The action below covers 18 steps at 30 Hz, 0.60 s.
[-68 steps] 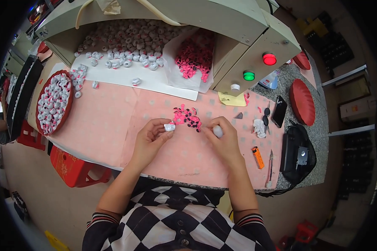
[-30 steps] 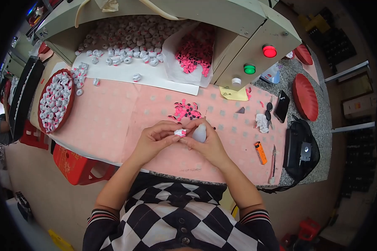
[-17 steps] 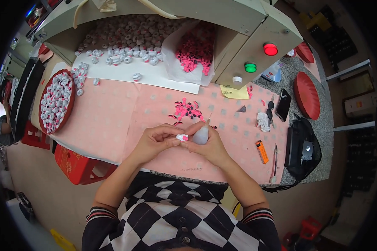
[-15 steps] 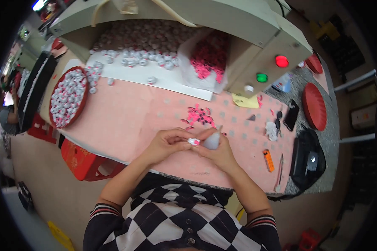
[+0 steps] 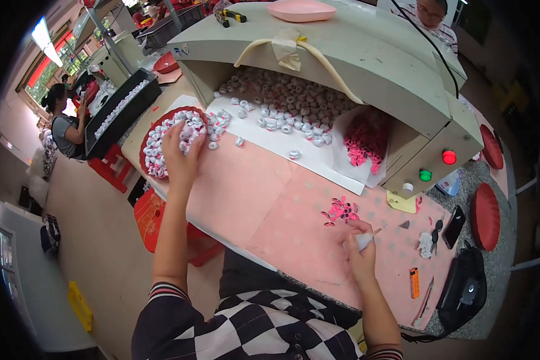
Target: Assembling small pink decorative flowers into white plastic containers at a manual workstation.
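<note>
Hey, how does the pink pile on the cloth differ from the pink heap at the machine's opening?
The pink pile is smaller than the pink heap. The pink pile lies scattered directly on the pink cloth, near the right hand; the pink heap is bunched in white wrapping at the grey machine's opening. Both consist of small, bright pink pieces.

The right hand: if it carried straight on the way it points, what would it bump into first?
Most likely the small pile of pink pieces just beyond the fingertips of the right hand, though its height above them is hard to judge.
</note>
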{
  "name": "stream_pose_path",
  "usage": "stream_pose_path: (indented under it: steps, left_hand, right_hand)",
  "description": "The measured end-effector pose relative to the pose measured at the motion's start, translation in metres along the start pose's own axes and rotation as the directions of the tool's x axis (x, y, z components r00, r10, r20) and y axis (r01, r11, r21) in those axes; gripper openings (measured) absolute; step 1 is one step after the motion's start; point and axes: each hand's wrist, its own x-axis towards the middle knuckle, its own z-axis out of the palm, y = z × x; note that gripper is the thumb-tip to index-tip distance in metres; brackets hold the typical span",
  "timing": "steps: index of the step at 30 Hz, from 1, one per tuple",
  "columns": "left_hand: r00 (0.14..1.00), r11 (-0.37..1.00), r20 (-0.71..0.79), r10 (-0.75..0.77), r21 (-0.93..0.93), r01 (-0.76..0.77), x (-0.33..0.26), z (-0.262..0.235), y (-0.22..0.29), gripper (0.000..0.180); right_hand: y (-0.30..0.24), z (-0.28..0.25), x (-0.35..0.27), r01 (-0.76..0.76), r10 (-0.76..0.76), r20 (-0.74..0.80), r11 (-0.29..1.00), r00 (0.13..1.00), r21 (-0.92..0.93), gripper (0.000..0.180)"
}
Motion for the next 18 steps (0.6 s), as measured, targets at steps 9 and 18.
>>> stream_pose_path:
  steps: [9,18]
  left_hand:
    - [0.801,0.802,0.437,0.410,-0.590,-0.089,-0.053,0.110,0.103,0.029]
    - [0.299,0.154,0.936,0.186,-0.329,0.932,-0.078,0.046,0.143,0.033]
  right_hand:
    - [0.006,-0.001,-0.004,0.140,-0.137,0.053,0.988,0.989,-0.062,0.024]
    - [0.007,-0.016,-0.006,0.142,-0.143,-0.005,0.984,0.990,0.106,0.023]
